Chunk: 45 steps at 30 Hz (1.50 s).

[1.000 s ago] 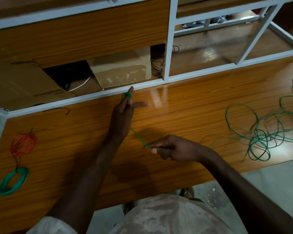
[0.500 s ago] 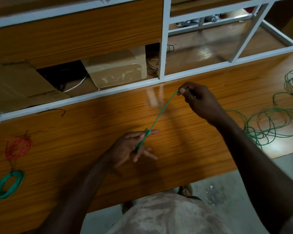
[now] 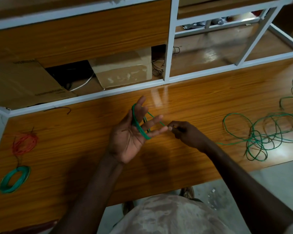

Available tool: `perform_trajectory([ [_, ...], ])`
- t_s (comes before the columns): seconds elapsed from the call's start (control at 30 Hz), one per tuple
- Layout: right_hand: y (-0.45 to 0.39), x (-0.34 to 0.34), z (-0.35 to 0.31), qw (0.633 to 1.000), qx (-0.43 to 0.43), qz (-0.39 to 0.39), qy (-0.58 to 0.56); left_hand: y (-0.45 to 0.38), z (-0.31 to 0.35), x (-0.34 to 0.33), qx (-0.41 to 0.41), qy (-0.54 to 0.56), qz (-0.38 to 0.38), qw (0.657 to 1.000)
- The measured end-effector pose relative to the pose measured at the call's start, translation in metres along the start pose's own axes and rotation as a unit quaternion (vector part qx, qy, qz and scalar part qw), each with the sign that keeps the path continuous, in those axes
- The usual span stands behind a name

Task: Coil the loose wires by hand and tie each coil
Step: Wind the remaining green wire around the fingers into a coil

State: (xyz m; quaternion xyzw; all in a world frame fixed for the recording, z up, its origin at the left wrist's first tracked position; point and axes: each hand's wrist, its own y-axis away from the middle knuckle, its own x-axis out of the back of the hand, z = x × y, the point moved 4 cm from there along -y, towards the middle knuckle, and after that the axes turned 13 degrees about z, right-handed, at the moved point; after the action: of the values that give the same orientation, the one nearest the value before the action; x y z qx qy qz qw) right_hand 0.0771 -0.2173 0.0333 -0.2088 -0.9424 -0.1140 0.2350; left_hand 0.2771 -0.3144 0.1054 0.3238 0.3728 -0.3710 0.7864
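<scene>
Green wire [image 3: 137, 123] loops around splayed left hand [image 3: 128, 137]; right hand [image 3: 184, 132] pinches it.

Green wire [image 3: 139, 127], red coil [image 3: 24, 143], orange-brown woodgrain table [image 3: 193, 98]

Dim, glare-streaked, perhaps slightly blurred.

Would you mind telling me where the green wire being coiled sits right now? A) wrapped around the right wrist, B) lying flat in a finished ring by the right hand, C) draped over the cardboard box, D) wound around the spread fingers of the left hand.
D: the green wire loops around the spread fingers of the left hand, while the right hand pinches the strand beside them.
</scene>
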Motion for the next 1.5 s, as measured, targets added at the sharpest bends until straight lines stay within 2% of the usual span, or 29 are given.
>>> perform_trajectory([
  [0.27,0.035,-0.024,-0.025,0.995,0.029,-0.096,-0.009,-0.033,0.018,0.020,-0.144,-0.088,0.160,0.973],
  [0.37,0.046,-0.028,-0.044,0.987,0.040,-0.156,-0.025,-0.042,0.017,0.024,-0.169,-0.136,0.236,0.947],
  [0.47,0.056,-0.023,-0.061,0.976,0.059,-0.204,-0.055,-0.045,0.015,0.028,-0.203,-0.249,0.285,0.903],
  [0.53,0.061,-0.016,-0.067,0.971,0.062,-0.217,-0.077,-0.042,0.017,0.030,-0.250,-0.361,0.290,0.850],
  [0.57,0.063,-0.012,-0.071,0.970,0.062,-0.219,-0.083,-0.040,0.018,0.032,-0.275,-0.427,0.283,0.813],
  [0.63,0.063,-0.001,-0.076,0.972,0.065,-0.207,-0.090,-0.039,0.013,0.038,-0.286,-0.542,0.251,0.749],
  [0.7,0.057,0.016,-0.083,0.980,0.073,-0.162,-0.088,-0.038,0.004,0.045,-0.260,-0.596,0.214,0.729],
  [0.77,0.047,0.037,-0.089,0.988,0.086,-0.097,-0.082,-0.037,-0.003,0.050,-0.234,-0.625,0.176,0.724],
  [0.83,0.038,0.058,-0.094,0.992,0.101,-0.039,-0.071,-0.033,-0.013,0.054,-0.172,-0.627,0.125,0.750],
  [0.97,0.020,0.084,-0.099,0.991,0.118,0.033,-0.056,-0.011,-0.036,0.045,-0.026,-0.475,0.049,0.878],
  [1.03,0.012,0.088,-0.100,0.988,0.132,0.062,-0.046,0.000,-0.039,0.038,0.030,-0.407,0.048,0.911],
  [1.17,-0.004,0.077,-0.093,0.985,0.126,0.111,-0.049,0.011,-0.042,0.014,0.079,-0.299,-0.003,0.951],
  [1.27,-0.015,0.064,-0.073,0.985,0.089,0.135,-0.052,0.011,-0.036,0.000,0.070,-0.220,-0.019,0.973],
  [1.4,-0.010,0.040,-0.058,0.992,0.069,0.101,-0.033,0.010,-0.021,-0.013,0.014,-0.155,-0.032,0.987],
  [1.5,-0.002,0.026,-0.051,0.994,0.061,0.084,-0.025,0.003,-0.010,-0.012,-0.008,-0.116,-0.013,0.993],
])
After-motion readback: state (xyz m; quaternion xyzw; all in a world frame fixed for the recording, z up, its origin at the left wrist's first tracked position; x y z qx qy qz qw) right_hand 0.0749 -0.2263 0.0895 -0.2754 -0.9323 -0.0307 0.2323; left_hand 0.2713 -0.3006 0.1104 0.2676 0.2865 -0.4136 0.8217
